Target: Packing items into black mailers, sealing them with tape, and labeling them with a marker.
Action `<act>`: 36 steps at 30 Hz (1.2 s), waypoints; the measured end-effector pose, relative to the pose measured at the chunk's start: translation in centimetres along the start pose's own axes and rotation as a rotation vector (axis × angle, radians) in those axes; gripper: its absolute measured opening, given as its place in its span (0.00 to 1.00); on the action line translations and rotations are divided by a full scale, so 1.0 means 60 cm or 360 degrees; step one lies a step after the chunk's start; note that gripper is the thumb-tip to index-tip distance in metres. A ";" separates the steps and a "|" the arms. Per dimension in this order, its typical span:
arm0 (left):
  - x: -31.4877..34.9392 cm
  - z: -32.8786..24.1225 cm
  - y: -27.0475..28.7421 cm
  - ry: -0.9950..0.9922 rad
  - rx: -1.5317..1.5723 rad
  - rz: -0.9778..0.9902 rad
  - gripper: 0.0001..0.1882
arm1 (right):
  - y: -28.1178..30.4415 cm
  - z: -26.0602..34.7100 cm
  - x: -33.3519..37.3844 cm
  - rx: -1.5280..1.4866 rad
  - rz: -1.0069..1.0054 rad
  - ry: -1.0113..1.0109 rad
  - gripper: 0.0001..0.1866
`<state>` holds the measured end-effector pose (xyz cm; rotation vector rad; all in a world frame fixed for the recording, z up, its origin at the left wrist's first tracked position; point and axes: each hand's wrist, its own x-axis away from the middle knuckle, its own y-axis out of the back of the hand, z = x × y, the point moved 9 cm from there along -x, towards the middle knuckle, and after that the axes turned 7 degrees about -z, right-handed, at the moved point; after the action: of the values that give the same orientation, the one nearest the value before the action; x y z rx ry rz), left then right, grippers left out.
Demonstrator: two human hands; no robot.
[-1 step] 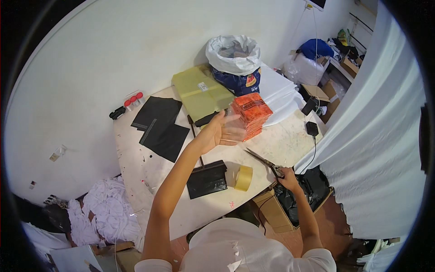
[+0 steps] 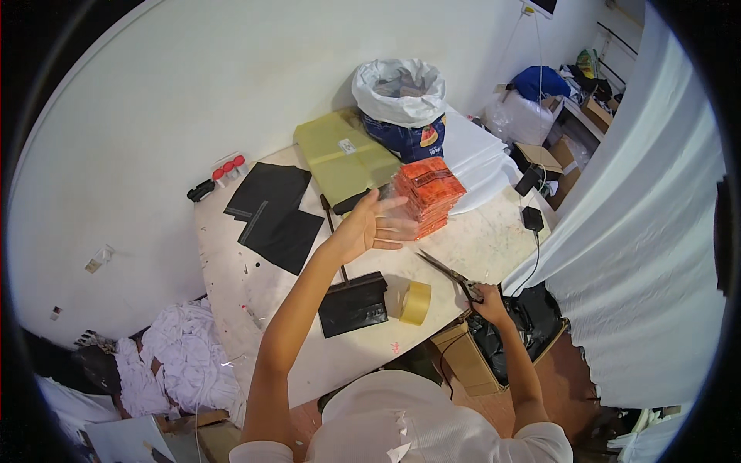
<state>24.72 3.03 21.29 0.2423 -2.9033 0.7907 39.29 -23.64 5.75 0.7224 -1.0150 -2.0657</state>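
My left hand (image 2: 372, 228) reaches over the middle of the table, open, its fingers stretched out and slightly blurred. Its fingertips overlap the near left side of a stack of orange packets (image 2: 429, 193) in clear wrapping; whether they touch it I cannot tell. In my right hand (image 2: 488, 304) are large dark-handled scissors (image 2: 448, 273), held at the table's near right edge with the blades pointing away to the left. Between my arms lie a folded black plastic packet (image 2: 352, 309) and a roll of yellowish tape (image 2: 415, 302).
Black plastic bags (image 2: 282, 231) lie at left beside a dark rod (image 2: 330, 220). Behind them are a yellow package (image 2: 343, 150) and a blue-and-white sack (image 2: 401, 116). White sheets (image 2: 475, 154) and a black adapter (image 2: 532, 219) are at right. An open carton (image 2: 463, 355) stands below the near edge.
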 end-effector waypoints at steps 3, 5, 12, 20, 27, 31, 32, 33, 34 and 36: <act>0.026 0.009 0.012 0.0009 0.0197 0.0051 0.41 | -0.012 0.018 0.001 0.0201 -0.0016 -0.0116 0.31; 0.048 0.013 0.025 0.0006 0.0265 0.0045 0.43 | 0.010 0.118 -0.009 0.0104 -0.0135 0.0302 0.29; 0.063 0.025 0.027 -0.0044 0.0482 0.0087 0.47 | -0.171 0.236 0.066 -0.1662 0.0716 -0.0457 0.24; 0.124 0.016 0.006 -0.0267 -0.0043 0.0303 0.52 | -0.044 0.172 -0.049 0.0470 -0.0020 0.0131 0.16; 0.178 0.032 -0.020 -0.0301 -0.0450 0.0454 0.58 | 0.025 0.221 -0.078 0.0510 -0.0689 0.0587 0.27; 0.199 0.059 -0.058 -0.0098 -0.0505 0.0744 0.54 | -0.100 0.291 -0.046 -0.2051 0.0707 -0.0921 0.34; 0.200 0.057 -0.070 -0.0199 -0.0590 0.0838 0.52 | -0.109 0.352 -0.023 -0.2429 0.1154 -0.1072 0.36; 0.201 0.054 -0.077 -0.0196 -0.0592 0.0839 0.52 | -0.110 0.368 -0.020 -0.2433 0.1153 -0.1071 0.36; 0.208 0.055 -0.089 -0.0190 -0.0749 0.0880 0.50 | -0.112 0.404 -0.008 -0.2520 0.1405 -0.0903 0.36; 0.218 0.070 -0.098 -0.0114 -0.0912 0.0997 0.45 | -0.109 0.428 0.004 -0.2545 0.1634 -0.0754 0.28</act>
<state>12.70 -5.73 22.68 -0.7282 -3.1269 -0.0410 18.15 -9.93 14.02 -0.9452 0.2933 -1.3900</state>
